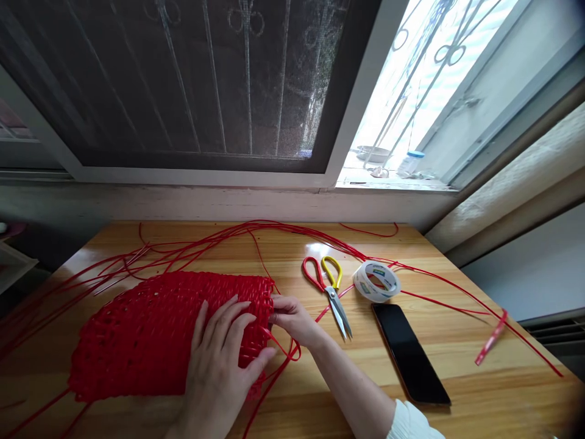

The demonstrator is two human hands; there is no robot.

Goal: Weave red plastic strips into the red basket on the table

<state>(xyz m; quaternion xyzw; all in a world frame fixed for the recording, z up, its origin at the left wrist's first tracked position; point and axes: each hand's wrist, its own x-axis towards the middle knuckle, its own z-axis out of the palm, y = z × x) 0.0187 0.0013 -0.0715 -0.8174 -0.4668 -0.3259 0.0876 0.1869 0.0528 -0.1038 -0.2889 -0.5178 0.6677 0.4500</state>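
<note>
A red basket [141, 341] woven from plastic strips lies on its side on the wooden table, its open end facing right. My left hand [222, 360] rests on top of the weave with the fingers spread and the thumb near the rim. At the open end, my right hand [290, 317] has its thumb and fingers closed together at the rim; the fingertips are partly hidden by the edge. Loose red strips [292, 350] curl out beside the rim, below my right wrist.
Scissors [336, 299] with red and yellow handles lie right of my right hand. Past them are a roll of clear tape [377, 281] and a black phone [410, 353]. Long red strips [274, 224] arc across the back of the table [461, 347]. A window [205, 91] stands behind.
</note>
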